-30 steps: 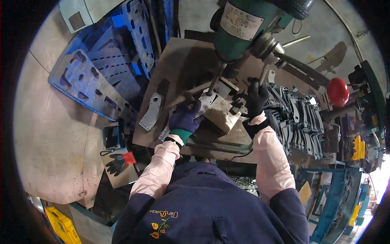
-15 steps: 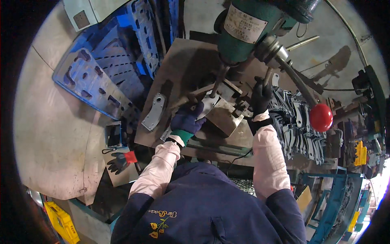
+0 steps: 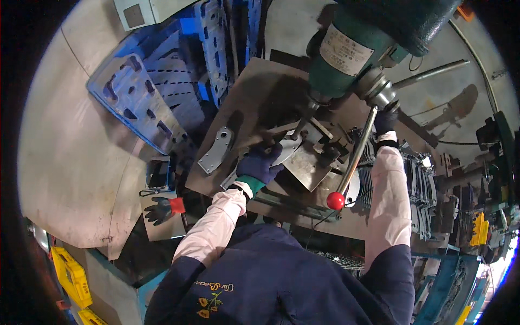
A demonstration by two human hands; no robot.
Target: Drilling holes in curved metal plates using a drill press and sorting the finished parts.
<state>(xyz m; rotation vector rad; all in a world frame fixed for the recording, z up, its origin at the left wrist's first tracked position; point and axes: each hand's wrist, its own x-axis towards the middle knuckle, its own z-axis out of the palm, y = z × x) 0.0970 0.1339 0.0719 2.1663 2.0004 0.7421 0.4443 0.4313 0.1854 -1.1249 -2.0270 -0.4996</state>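
My left hand (image 3: 260, 164), in a dark blue glove with a green cuff, is closed on the near end of a curved metal plate (image 3: 288, 150). The plate lies on a fixture block (image 3: 306, 167) beneath the drill press (image 3: 338, 51). The spindle tool (image 3: 302, 123) comes down at the plate's far end; I cannot tell whether it touches. My right hand (image 3: 385, 121), in a black glove, is closed at a lever beside the press hub (image 3: 375, 89), its fingers partly hidden. Another lever (image 3: 358, 154), tipped with a red ball, slants down toward me.
A loose curved plate (image 3: 216, 150) lies left on the worktable (image 3: 253, 86). Rows of similar plates (image 3: 421, 187) stand at the right. Blue plastic pallets (image 3: 135, 95) lean at the far left. A spare black-and-red glove (image 3: 162, 209) rests near the left edge.
The press levers have turned: the red ball has swung left and toward me. My right hand has moved right with its lever. My left hand still holds the plate; the whole view has shifted slightly.
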